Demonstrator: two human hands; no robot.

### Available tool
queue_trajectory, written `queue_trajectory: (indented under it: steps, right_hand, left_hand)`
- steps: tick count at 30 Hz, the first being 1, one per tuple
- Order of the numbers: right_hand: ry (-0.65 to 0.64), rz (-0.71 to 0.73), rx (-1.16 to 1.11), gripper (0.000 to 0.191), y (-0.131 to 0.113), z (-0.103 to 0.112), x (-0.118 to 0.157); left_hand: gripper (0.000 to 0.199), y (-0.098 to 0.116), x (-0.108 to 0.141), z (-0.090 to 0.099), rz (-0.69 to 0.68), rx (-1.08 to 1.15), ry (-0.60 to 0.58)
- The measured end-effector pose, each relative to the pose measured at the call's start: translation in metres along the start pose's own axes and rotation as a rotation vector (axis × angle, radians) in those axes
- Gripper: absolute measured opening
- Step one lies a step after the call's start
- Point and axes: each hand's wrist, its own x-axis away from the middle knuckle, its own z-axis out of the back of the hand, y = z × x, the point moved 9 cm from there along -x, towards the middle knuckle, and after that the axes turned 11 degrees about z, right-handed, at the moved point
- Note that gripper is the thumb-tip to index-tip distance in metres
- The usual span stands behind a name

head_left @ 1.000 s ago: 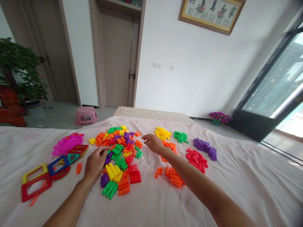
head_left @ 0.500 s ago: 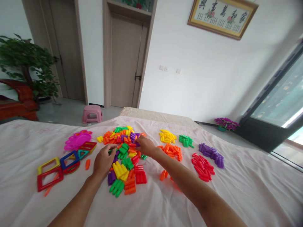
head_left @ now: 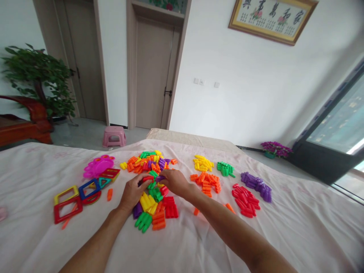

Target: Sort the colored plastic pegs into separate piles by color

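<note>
My left hand (head_left: 133, 192) is closed, with a red plastic toy piece (head_left: 148, 178) between thumb and fingers. Facing it, my right hand (head_left: 174, 182) pinches a purple plastic toy piece (head_left: 159, 178). Both hands hover above a mixed heap of bullet-shaped plastic pieces (head_left: 136, 167) in several colours. Below the hands lie joined rows of pieces: a yellow one (head_left: 148, 202), a green one (head_left: 143, 222), an orange one (head_left: 158, 220) and a red one (head_left: 170, 207). My fingers partly cover both held pieces.
Sorted piles lie to the right: yellow (head_left: 203, 163), green (head_left: 225, 169), orange (head_left: 207, 182), red (head_left: 246, 201) and purple (head_left: 257, 185). At left are a magenta tray (head_left: 99, 166) and frame-shaped tiles (head_left: 68, 208). A pale cloth (head_left: 204, 242) covers the surface. A pink stool (head_left: 114, 136) stands beyond.
My hands have come closer together over the heap. A red piece now shows in my left hand and a purple one in my right. The view has shifted slightly.
</note>
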Motion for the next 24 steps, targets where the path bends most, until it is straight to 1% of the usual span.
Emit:
queue_trajectory:
  steps: [2,5,8,10,12,15,17,18,19,21,22,24]
  right_hand:
    - [0.081,-0.068,-0.066,0.011,0.018,0.011,0.007]
    - [0.281,-0.148,-0.198,0.014,0.050,0.034,0.027]
    - [0.485,-0.247,-0.289,0.018,0.089,0.058,0.061]
    - [0.599,-0.329,-0.374,0.024,0.119,0.069,0.092]
    - [0.723,-0.417,-0.467,0.035,0.153,0.079,0.133]
    - [0.932,-0.587,-0.482,0.054,0.202,0.095,0.212]
    - [1.039,-0.705,-0.423,0.056,0.231,0.105,0.270]
    - [1.079,-0.756,-0.400,0.056,0.244,0.109,0.298]
    - [1.123,-0.838,-0.355,0.056,0.255,0.113,0.327]
    - [1.147,-1.008,-0.240,0.052,0.272,0.120,0.377]
    - [1.144,-1.067,-0.193,0.050,0.277,0.122,0.396]
    - [1.105,-1.146,-0.117,0.047,0.283,0.126,0.423]
  left_hand:
    - [0.038,-0.003,-0.002,0.003,0.031,-0.003,0.017]
    - [0.038,-0.002,-0.001,-0.003,0.009,-0.076,-0.022]
    - [0.041,-0.001,0.001,-0.008,-0.035,-0.133,-0.046]
    - [0.043,-0.004,0.000,-0.004,-0.040,-0.123,-0.003]
    - [0.043,-0.010,-0.002,0.005,-0.015,-0.126,0.080]
    - [0.041,-0.021,-0.004,0.021,0.049,-0.173,0.210]
    - [0.040,-0.026,-0.005,0.026,0.086,-0.223,0.253]
    - [0.039,-0.026,-0.005,0.027,0.097,-0.243,0.258]
    - [0.038,-0.026,-0.005,0.027,0.102,-0.256,0.252]
    - [0.036,-0.024,-0.005,0.024,0.107,-0.272,0.228]
    - [0.035,-0.023,-0.005,0.023,0.111,-0.279,0.218]
    - [0.034,-0.023,-0.005,0.022,0.118,-0.292,0.207]
